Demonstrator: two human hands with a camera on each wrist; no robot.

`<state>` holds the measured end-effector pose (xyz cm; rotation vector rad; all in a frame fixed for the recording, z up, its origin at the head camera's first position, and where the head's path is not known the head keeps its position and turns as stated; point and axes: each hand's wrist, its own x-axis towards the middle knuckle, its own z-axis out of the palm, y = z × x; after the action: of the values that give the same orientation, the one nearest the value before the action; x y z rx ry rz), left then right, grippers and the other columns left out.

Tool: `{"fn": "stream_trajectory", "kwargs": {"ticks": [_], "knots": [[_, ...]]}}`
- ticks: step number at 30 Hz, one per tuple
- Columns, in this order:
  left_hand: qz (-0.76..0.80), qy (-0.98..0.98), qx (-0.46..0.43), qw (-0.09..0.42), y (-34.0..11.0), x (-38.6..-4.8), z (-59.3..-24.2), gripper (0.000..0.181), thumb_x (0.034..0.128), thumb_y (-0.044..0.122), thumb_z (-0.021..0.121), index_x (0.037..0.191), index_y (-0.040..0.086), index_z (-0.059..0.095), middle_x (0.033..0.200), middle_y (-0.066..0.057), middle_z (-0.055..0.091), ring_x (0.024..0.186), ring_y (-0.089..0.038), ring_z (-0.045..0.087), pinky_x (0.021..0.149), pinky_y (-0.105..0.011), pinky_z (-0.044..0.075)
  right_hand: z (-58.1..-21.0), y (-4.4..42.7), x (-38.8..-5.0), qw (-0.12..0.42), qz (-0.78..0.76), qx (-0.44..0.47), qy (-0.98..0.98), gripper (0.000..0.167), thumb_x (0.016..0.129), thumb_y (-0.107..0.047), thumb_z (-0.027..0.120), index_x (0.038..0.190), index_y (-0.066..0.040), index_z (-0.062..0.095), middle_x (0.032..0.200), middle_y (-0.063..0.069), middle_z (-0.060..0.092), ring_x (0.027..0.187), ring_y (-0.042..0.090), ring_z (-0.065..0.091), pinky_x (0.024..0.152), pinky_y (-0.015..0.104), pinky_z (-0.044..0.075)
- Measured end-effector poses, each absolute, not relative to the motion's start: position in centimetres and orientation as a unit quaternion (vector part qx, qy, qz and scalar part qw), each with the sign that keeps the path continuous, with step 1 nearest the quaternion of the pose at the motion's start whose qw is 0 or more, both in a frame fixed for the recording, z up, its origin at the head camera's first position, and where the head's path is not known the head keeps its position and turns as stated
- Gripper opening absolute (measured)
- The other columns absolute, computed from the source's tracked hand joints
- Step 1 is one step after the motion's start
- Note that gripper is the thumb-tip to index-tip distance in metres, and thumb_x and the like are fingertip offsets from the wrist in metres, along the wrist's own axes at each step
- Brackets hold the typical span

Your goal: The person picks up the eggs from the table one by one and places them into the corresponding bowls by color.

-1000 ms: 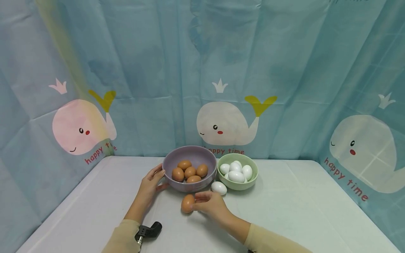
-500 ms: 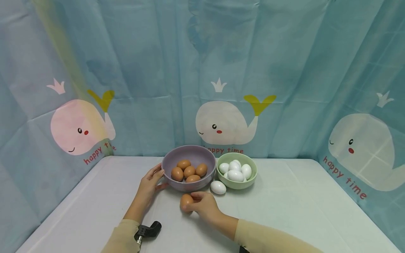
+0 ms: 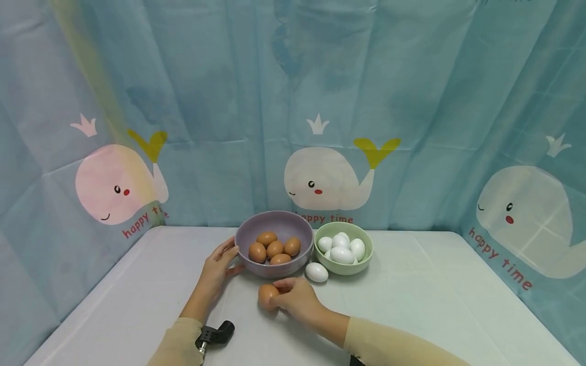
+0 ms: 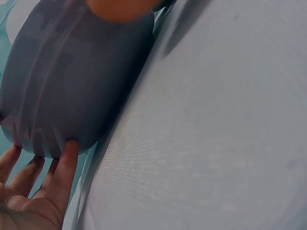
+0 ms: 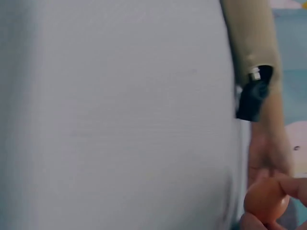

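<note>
My right hand (image 3: 299, 300) pinches a brown egg (image 3: 267, 296) between thumb and fingers, in front of the purple bowl (image 3: 256, 226). In the right wrist view the same egg (image 5: 264, 201) sits between the fingertips at lower right. On the bowl's left side rests my left hand (image 3: 218, 267); the left wrist view shows its extended fingers (image 4: 69, 158) touching the outer wall. Several brown eggs (image 3: 275, 249) lie inside this bowl. To its right stands a smaller green bowl (image 3: 350, 269) with several white eggs (image 3: 342, 255).
One loose white egg (image 3: 317, 272) lies on the white tabletop (image 3: 426, 305), in front of the two bowls and near my right hand. Behind the table hangs a blue curtain (image 3: 220, 178) with whale prints. A black wrist mount (image 3: 216, 334) sticks out from the left sleeve.
The right hand has moved a little left and its fingers have come round the brown egg. That egg has shifted slightly left. The left hand and both bowls have stayed put.
</note>
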<state>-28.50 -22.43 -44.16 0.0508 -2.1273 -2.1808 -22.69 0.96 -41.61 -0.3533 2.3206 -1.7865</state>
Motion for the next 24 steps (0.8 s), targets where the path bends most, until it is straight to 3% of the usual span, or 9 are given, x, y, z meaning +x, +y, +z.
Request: {"fn": "stream_trajectory", "kwargs": {"ticks": [8, 13, 19, 24], "knots": [[-0.715, -0.697, 0.012, 0.051, -22.4, -28.4, -44.1, 0.056, 0.1043, 0.025, 0.053, 0.155, 0.011, 0.034, 0.161, -0.013, 0.033, 0.145, -0.029, 0.038, 0.093, -0.03, 0.06, -37.4, 1.9, -23.5, 0.104, -0.607, -0.166, 0.77, 0.042, 0.076, -0.011, 0.084, 0.115, -0.001, 0.073, 0.111, 0.01, 0.075, 0.101, 0.013, 0.069, 0.085, 0.025, 0.06], [-0.715, -0.697, 0.01, 0.053, -22.4, -28.4, -44.1, 0.056, 0.1043, 0.025, 0.053, 0.155, 0.009, 0.033, 0.162, -0.014, 0.032, 0.145, -0.031, 0.037, 0.093, -0.031, 0.06, -36.1, 2.2, -26.3, 0.078, -0.612, -0.155, 0.771, 0.045, 0.078, -0.016, 0.084, 0.118, -0.002, 0.072, 0.118, 0.011, 0.073, 0.107, 0.014, 0.066, 0.086, 0.024, 0.058], [-0.716, -0.696, 0.012, 0.054, -22.4, -28.4, -44.3, 0.056, 0.1038, 0.027, 0.054, 0.154, 0.01, 0.035, 0.161, -0.013, 0.034, 0.144, -0.029, 0.038, 0.091, -0.029, 0.061, -35.7, 2.2, -29.7, 0.06, -0.602, -0.112, 0.788, 0.043, 0.078, -0.023, 0.083, 0.117, -0.007, 0.073, 0.118, 0.008, 0.073, 0.102, 0.013, 0.067, 0.082, 0.027, 0.06], [-0.717, -0.695, 0.008, 0.056, -22.3, -28.4, -44.3, 0.057, 0.1032, 0.029, 0.055, 0.153, 0.01, 0.036, 0.16, -0.012, 0.035, 0.143, -0.027, 0.038, 0.094, -0.03, 0.06, -35.5, 1.7, -31.7, 0.028, -0.579, -0.096, 0.809, 0.04, 0.078, -0.022, 0.084, 0.114, -0.008, 0.074, 0.118, 0.009, 0.073, 0.11, 0.018, 0.065, 0.088, 0.029, 0.06]]}}
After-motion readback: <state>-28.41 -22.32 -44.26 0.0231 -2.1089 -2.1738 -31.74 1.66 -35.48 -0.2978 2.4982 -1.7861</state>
